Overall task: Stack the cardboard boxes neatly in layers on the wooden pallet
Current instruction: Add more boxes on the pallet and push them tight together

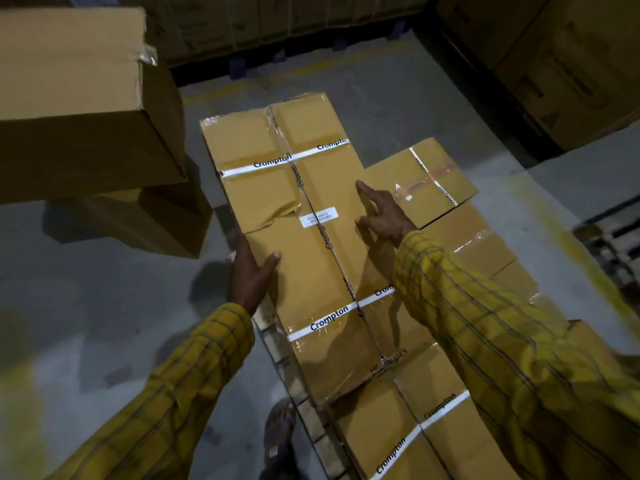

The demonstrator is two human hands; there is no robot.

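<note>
A long brown cardboard box (298,209) with white branded tape bands lies on top of other boxes on the wooden pallet (277,348). My left hand (251,271) grips its left edge, thumb on the top face. On the box's right side, my right hand (379,211) rests with fingers spread and straight. A smaller taped box (420,181) sits against its right side at the same level. Lower boxes (478,247) lie under my right sleeve, and another banded box (408,434) lies nearest me.
A large plain carton (79,105) stands on another carton (138,220) at the left. Stacked cartons line the back wall (277,22) and right side (561,64). Grey floor (86,289) with a yellow line (568,244) surrounds the pallet. My sandalled foot (280,434) is by the pallet edge.
</note>
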